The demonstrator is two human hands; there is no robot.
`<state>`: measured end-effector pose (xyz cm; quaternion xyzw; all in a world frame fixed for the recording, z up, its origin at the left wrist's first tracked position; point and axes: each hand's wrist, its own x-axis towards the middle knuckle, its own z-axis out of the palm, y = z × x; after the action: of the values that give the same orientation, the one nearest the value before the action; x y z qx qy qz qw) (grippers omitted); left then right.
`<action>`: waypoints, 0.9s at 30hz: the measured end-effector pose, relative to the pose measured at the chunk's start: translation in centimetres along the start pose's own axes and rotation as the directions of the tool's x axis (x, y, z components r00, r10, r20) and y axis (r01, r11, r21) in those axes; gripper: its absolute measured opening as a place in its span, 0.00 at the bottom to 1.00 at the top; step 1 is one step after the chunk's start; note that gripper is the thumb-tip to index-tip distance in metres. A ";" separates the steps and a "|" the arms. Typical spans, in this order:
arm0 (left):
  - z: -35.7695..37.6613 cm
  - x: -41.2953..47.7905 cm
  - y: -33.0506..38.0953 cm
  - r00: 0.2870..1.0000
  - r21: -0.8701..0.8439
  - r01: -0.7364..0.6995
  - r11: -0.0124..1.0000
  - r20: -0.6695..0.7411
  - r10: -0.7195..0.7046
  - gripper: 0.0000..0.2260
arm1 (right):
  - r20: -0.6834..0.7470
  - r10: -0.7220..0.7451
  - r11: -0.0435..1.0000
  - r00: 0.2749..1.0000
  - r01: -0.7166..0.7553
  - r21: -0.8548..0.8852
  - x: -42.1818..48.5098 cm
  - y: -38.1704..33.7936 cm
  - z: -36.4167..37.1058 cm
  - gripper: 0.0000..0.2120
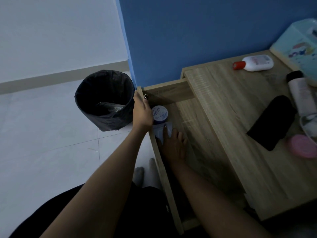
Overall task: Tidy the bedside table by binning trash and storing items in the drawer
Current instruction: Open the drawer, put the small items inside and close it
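The wooden drawer (171, 93) of the bedside table (240, 134) stands pulled out to the left. Inside it sits a round blue-and-white jar (160, 114). My left hand (142, 112) grips the drawer's front panel near its far corner. My right hand (173, 145) reaches down into the drawer with its fingers on a pale flat packet (163, 131) just below the jar. A black-lined bin (104, 98) stands on the floor left of the drawer, with some shiny wrappers inside.
On the tabletop lie a white bottle with a red cap (255, 63), a black pouch (272, 122), a pink-and-black tube (300, 93), a pink round tin (301, 146) and a tissue pack (298, 47). A blue wall stands behind. My feet (145, 172) are below the drawer.
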<state>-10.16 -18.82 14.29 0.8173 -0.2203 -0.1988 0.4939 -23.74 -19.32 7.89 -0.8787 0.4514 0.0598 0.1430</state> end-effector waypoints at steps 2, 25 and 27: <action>0.0 -0.1 -0.1 1.000 0.016 0.003 1.000 -0.004 -0.003 0.24 | 0.007 0.014 1.000 1.000 -0.014 0.023 0.0 -0.1 0.0 0.34; -3.0 -3.1 2.0 0.940 0.622 -0.326 0.712 0.296 0.172 0.28 | -0.480 0.495 0.859 0.724 -0.324 0.397 -2.6 16.4 -17.2 0.23; -3.2 -3.1 2.1 0.939 0.612 -0.325 0.721 0.298 0.170 0.29 | -0.425 0.553 0.810 0.717 -0.341 0.478 -2.6 16.6 -16.6 0.26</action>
<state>-11.28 -15.67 17.86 0.8731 -0.4368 -0.1310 0.1722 -39.13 -31.52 21.03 -0.6768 0.6778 -0.2449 0.1501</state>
